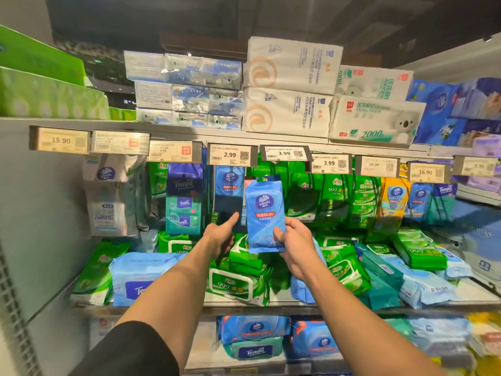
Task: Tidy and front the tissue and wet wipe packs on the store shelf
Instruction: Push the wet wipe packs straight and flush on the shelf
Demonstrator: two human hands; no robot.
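Note:
My right hand point(294, 244) grips the lower edge of a blue Vinda wet wipe pack point(264, 213), upright in front of the hanging row. A matching blue Vinda pack point(230, 183) hangs just left of it under the 2.99 tag. My left hand point(221, 234) reaches toward that hanging pack with the forefinger stretched out and holds nothing. Green 999 wipe packs point(320, 196) hang to the right, and Tempo packs point(184, 199) hang to the left.
Green and blue wipe packs point(238, 283) lie jumbled on the shelf point(271, 308) below my hands. Large tissue bundles point(287, 88) are stacked on the top shelf. Price tags point(230, 156) line the rail. A grey side panel point(40, 213) closes the left.

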